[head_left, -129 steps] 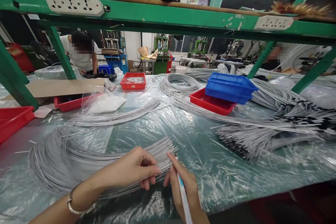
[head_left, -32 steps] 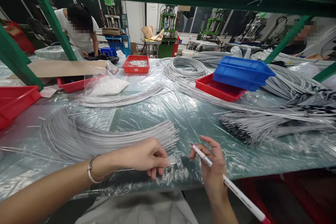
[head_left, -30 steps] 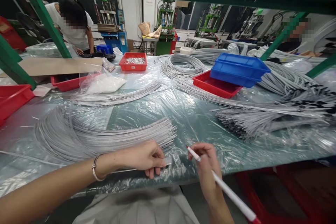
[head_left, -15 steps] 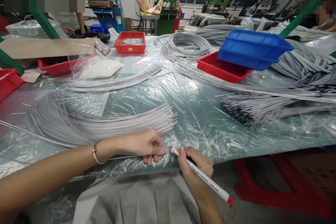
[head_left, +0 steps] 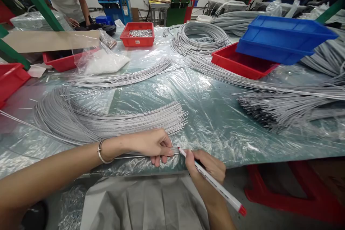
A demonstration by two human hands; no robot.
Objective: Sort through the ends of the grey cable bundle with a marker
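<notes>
Near the table's front edge my left hand (head_left: pixel 159 146) pinches the ends of a few thin grey cables (head_left: pixel 132 156), which run off to the left under my forearm. How many it holds I cannot tell. Closed round a white marker pen (head_left: pixel 215 184) with a red end is my right hand (head_left: pixel 206 165). The pen's red tip is at the cable ends, just right of my left fingers; whether it touches them is too small to tell. Behind my left hand lies a large fanned bundle of grey cables (head_left: pixel 134 120).
More cable bundles (head_left: pixel 283 109) lie at the right, and a coil (head_left: pixel 199 39) at the back. A red bin (head_left: pixel 137 41) holds small metal parts. Blue bins (head_left: pixel 283 39) rest on a red bin (head_left: pixel 239 63). A person (head_left: pixel 70 10) stands at the far left. A red stool (head_left: pixel 285 190) is below the table.
The camera view has shifted slightly, so the table's contents appear a little further right. Both hands keep their grips, with the pen tip still by the cable ends.
</notes>
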